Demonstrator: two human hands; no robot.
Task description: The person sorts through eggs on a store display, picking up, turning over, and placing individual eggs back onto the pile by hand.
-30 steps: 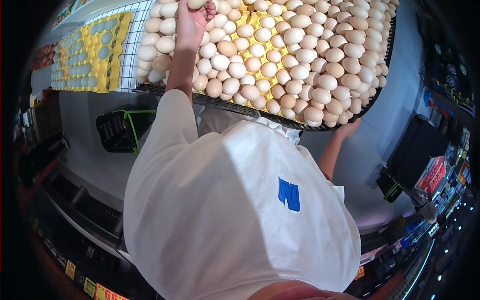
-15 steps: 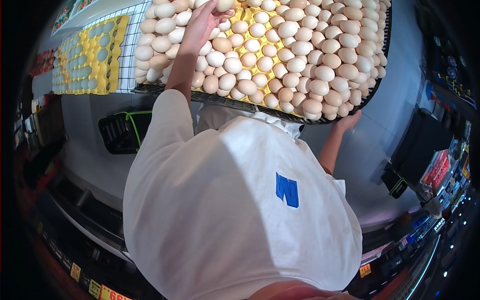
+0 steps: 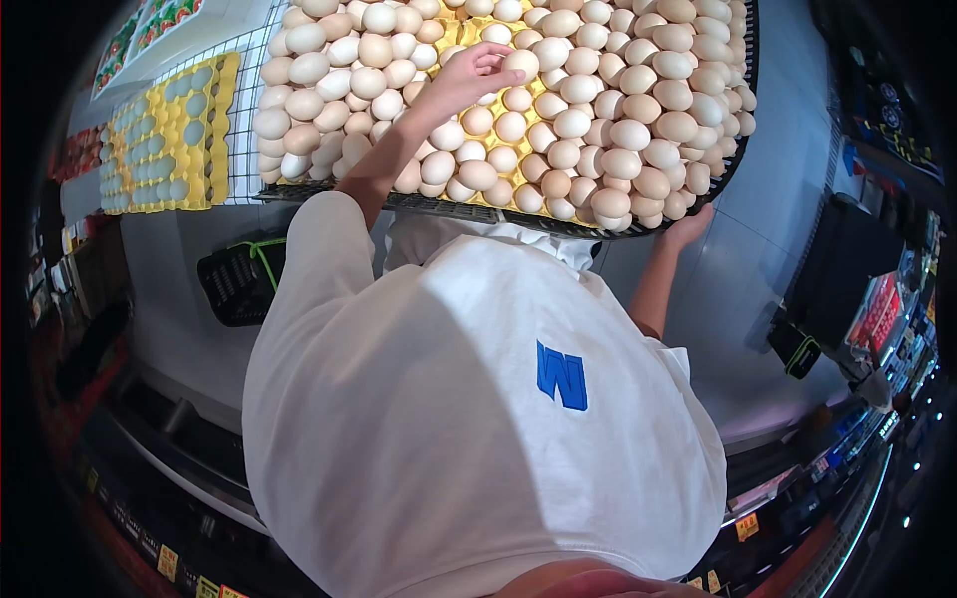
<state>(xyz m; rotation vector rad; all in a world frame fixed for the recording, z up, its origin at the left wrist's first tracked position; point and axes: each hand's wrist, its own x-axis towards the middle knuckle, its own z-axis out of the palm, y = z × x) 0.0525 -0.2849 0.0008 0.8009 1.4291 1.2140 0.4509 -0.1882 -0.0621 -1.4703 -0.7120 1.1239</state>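
My left hand point(image 3: 482, 80) is closed on a pale egg point(image 3: 521, 66), fingertips and thumb at its left side, over the yellow egg tray point(image 3: 464, 43). Piled eggs point(image 3: 638, 108) surround that tray inside a wide black crate point(image 3: 740, 149). At the crate's front right corner, my right hand point(image 3: 688, 226) touches the outside below the rim. Its fingers are mostly hidden by the crate, so its grip cannot be made out.
Yellow trays of bluish eggs point(image 3: 211, 130) stand at the left beside a white wire grid point(image 3: 245, 120). Black baskets with green handles are on the floor at left point(image 3: 231, 284) and right point(image 3: 795, 349). Shelves line the lower edges.
My left hand has moved right and nearer my body, from the crate's upper left to over the yellow tray, with an egg in it. My right hand stays at the crate corner.
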